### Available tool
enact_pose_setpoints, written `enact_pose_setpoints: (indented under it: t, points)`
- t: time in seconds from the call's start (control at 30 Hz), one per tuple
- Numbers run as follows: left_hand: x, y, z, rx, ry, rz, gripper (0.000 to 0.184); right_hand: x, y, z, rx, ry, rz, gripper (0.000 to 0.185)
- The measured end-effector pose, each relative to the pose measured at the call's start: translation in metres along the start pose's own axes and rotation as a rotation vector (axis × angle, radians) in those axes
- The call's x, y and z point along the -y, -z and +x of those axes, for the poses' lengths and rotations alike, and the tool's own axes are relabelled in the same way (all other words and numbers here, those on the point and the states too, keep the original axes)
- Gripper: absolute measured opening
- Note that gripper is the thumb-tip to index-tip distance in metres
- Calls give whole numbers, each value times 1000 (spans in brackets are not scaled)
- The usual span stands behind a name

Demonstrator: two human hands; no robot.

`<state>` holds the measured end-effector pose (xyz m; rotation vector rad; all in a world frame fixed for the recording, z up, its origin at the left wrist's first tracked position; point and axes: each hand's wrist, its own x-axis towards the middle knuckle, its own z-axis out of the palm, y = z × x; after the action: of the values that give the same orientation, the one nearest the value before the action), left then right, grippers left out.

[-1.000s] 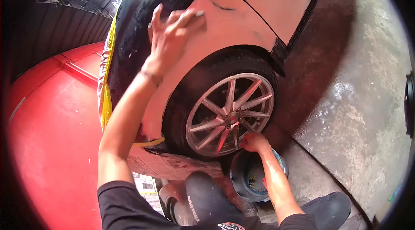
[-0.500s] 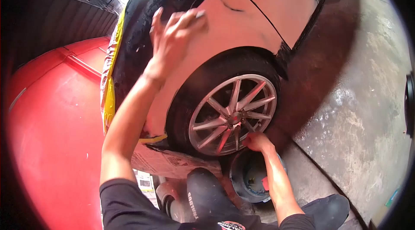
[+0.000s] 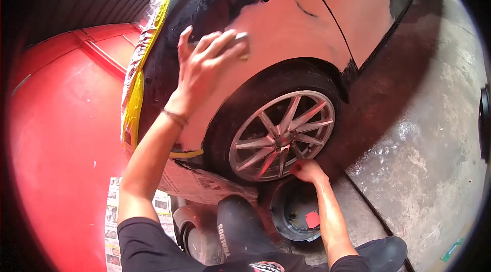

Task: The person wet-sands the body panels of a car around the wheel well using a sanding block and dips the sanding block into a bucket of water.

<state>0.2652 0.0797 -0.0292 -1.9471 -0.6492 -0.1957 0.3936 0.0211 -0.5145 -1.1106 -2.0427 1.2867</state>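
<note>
A car's front fender (image 3: pixel 286 37) with a matte orange-pink coat over black fills the view's middle. My left hand (image 3: pixel 207 62) presses against it above the wheel arch, thumb raised and fingers bent over a small grey block with a pale edge, apparently a sanding block (image 3: pixel 242 46). Its underside is hidden, and the fingertips are a little blurred. Lower down, my right hand (image 3: pixel 308 171) is curled at the lower rim of the silver multi-spoke wheel (image 3: pixel 283 140). Whether those fingers grip the rim or something small is hidden.
Below my right hand stands a dark bucket (image 3: pixel 279 210) with a red square piece (image 3: pixel 312 219) inside. Yellow tape (image 3: pixel 134 106) and plastic edge the car's front. Newspaper (image 3: pixel 189 182) hangs under the bumper. A red wall (image 3: pixel 66 134) is at left, wet concrete (image 3: pixel 414 139) at right.
The view has shifted, so the car and wheel appear farther right. My left hand has slid lower on the fender, and the block shows more. My right hand stays by the rim; the bucket's red piece is uncovered.
</note>
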Motion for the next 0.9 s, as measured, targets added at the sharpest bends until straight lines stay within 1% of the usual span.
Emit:
enact_pose_setpoints:
  t: [0.1, 0.13, 0.17, 0.2, 0.23, 0.27, 0.3, 0.33, 0.4, 0.47, 0.5, 0.57, 0.63, 0.7, 0.73, 0.77, 0.8, 0.87, 0.9]
  points:
    - [11, -7, 14, -29, -29, -28, 32, -2, 4, 0, -10, 43, 2, 38]
    - [20, -20, 35, -66, -46, -57, 34, -3, 0, -1, -17, 53, 2, 38]
    - [18, -15, 62, -12, -33, -72, 38, -5, -3, -1, -6, 29, -23, 38]
    - [34, -39, 79, -58, -57, -5, 40, -5, -2, 2, 6, 4, -46, 37]
    - [48, -58, 95, -105, -92, 4, 39, -5, -6, 2, 18, -18, -69, 37]
    - [41, -48, 109, -98, -56, -108, 28, -9, -8, 4, 1, -7, -38, 37]
    - [44, -48, 99, -88, -97, -26, 29, -16, -10, 6, -14, -1, -7, 37]
    - [45, -44, 86, -73, -142, 55, 38, -16, -10, 4, -28, 6, 30, 37]
    - [26, -11, 23, 2, -84, -77, 37, -5, -3, 1, 32, -37, 4, 37]
    - [16, 20, -27, 63, -43, -69, 37, 2, 1, -1, 64, -60, -23, 38]
    - [14, 29, -37, 83, -49, -68, 37, -1, 0, 1, 69, -59, -41, 39]
    - [17, 24, -31, 108, -82, -71, 38, -7, -2, 6, 55, -33, -71, 41]
    - [17, -3, 13, 77, -146, -62, 40, -15, -15, 9, 28, 17, -90, 42]
    - [10, -37, 64, 50, -190, -81, 42, -14, -17, 9, 7, 8, -120, 42]
    - [9, -50, 76, 23, -197, -110, 43, -12, -17, 7, 1, 6, -137, 42]
    - [11, -52, 79, 55, -241, -52, 46, -5, -10, 5, -14, -6, -112, 41]
    - [11, -46, 70, 55, -241, -60, 44, -7, -9, 5, -3, -5, -119, 41]
    - [18, -11, 33, 70, -251, -64, 40, -7, -10, 8, 24, 16, -118, 42]
    - [20, 8, 8, 109, -207, -84, 37, -4, -11, 7, 43, 0, -92, 42]
